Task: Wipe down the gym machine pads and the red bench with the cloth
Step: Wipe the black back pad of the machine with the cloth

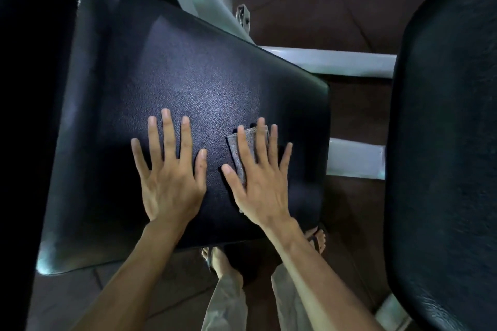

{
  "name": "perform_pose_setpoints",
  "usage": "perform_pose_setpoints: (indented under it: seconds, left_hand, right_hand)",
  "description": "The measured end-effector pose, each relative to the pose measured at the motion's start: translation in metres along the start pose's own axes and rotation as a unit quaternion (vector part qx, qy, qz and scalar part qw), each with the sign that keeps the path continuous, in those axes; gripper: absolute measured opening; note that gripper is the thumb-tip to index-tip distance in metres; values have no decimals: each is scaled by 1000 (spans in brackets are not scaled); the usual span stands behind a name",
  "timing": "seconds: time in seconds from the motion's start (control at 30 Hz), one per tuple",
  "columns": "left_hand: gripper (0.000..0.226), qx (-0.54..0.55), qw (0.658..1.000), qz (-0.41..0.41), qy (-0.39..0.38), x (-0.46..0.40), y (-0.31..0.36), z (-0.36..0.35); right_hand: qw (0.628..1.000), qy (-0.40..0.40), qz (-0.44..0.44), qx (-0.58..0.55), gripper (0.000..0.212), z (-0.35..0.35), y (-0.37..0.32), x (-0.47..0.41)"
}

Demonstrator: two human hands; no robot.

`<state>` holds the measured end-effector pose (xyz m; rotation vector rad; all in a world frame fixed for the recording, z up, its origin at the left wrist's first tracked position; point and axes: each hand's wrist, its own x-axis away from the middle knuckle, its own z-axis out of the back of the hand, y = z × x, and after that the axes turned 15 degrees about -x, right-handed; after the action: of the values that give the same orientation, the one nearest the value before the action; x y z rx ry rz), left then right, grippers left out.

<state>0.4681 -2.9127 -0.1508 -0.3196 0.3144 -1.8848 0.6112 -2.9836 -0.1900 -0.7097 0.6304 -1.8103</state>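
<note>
Wiping looks midway: the right hand [258,183] presses the folded grey cloth [246,153] flat, fingers spread rather than closed, on the black pad [188,83], left hand [169,183] empty and flat beside it; the right-side pad [443,142] seemingly remains, no red bench visible.

The black machine pad [188,83] fills the middle of the view, a broad textured vinyl slab with rounded corners, tilted so its long sides run diagonally. On it, toward its right edge, lies the folded grey cloth [243,153], flat against the vinyl and partly covered. A second dark pad [443,142] stands at the right, well apart from the first.
</note>
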Motion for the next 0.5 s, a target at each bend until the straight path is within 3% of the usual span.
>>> perform_pose_setpoints:
  seconds: [0.1,0.23,0.33,0.5]
  left_hand:
    - [62,-1,1000,-3,0,0,-1,-1]
    - [61,19,1000,-5,-1,1,-1,0]
    - [60,22,1000,-8,-19,0,-2,5]
    - [65,135,985,-30,-98,46,4,46]
  right_hand:
    - [999,18,-21,-16,78,-6,-1,10]
    - [999,42,-16,-21,63,-13,4,8]
    - [993,50,-17,-109,57,-9,0,6]
    - [962,20,-71,-263,53,35,-16,34]
